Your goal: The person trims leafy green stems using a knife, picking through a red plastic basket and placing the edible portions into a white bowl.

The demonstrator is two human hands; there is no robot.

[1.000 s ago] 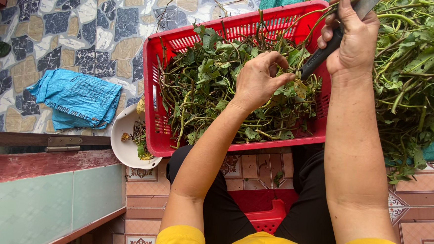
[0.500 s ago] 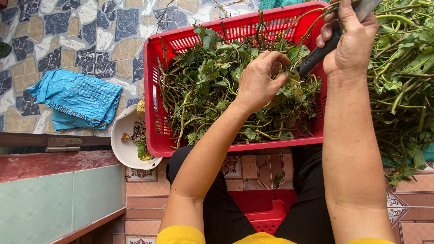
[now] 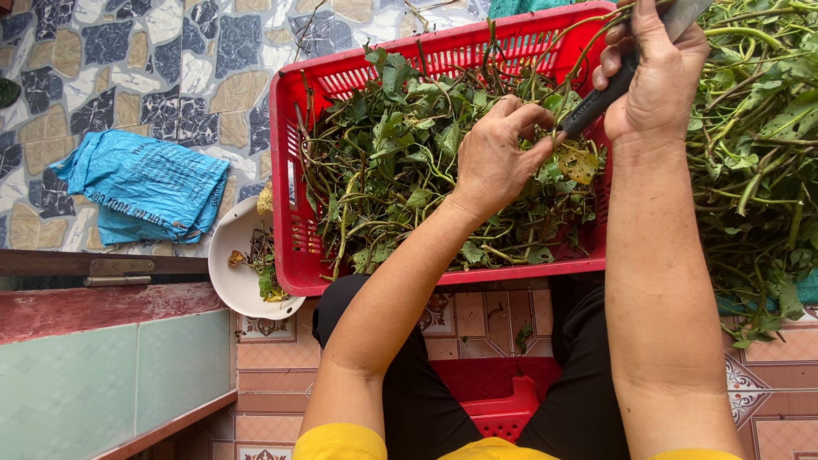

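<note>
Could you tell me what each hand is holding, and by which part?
The right hand grips a knife by its dark handle. The left hand pinches greens over the red basket; exactly where is hidden.

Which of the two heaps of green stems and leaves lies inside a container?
The heap under the left hand: it fills the red plastic basket. The other heap, at the right beside the right hand, lies loose outside the basket.

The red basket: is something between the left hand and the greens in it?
Nothing visible. The left hand is over the red basket, its fingertips among the greens. The right hand grips a knife beside it.
</note>
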